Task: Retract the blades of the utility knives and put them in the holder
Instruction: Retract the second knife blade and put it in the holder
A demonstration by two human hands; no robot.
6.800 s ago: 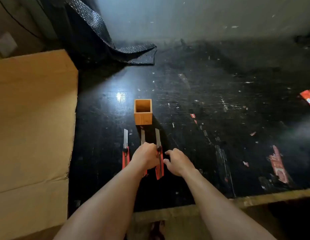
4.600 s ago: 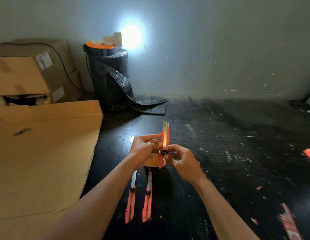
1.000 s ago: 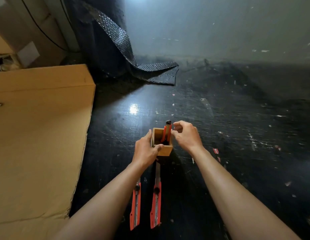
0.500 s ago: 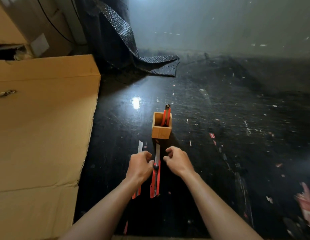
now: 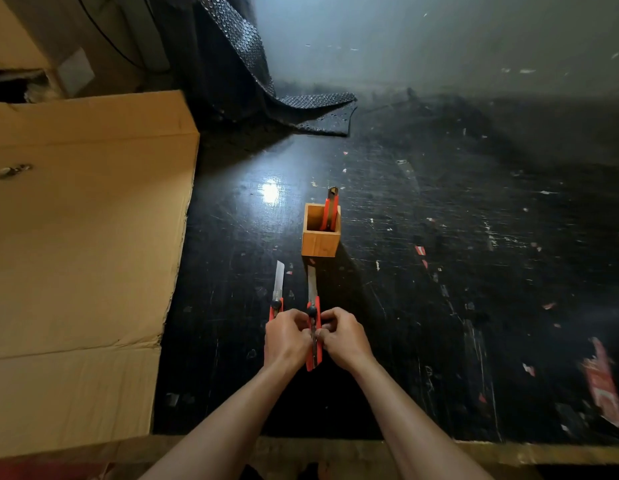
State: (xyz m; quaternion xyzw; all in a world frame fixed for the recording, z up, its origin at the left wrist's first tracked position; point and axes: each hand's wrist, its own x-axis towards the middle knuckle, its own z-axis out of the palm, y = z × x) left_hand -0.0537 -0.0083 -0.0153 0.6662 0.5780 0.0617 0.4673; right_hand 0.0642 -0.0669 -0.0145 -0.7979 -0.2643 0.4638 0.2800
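I see a glossy black surface [image 5: 439,271], scratched and scuffed, beside matt brown cardboard [image 5: 83,237]. Holder [image 5: 320,242] looks like smooth wood; knives [image 5: 313,327] have red plastic bodies, bare metal blades. Black textured mat [image 5: 294,109] behind.

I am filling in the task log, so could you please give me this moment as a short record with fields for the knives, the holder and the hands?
knives in holder: one utility knife, upright in the wooden holder
knives on table: two, both with blades out
left knife: lying untouched on the black table, beside the left hand
middle knife: gripped on its red handle by both hands; blade points at the holder
right hand: on the middle knife's right side
cardboard box: left of the table
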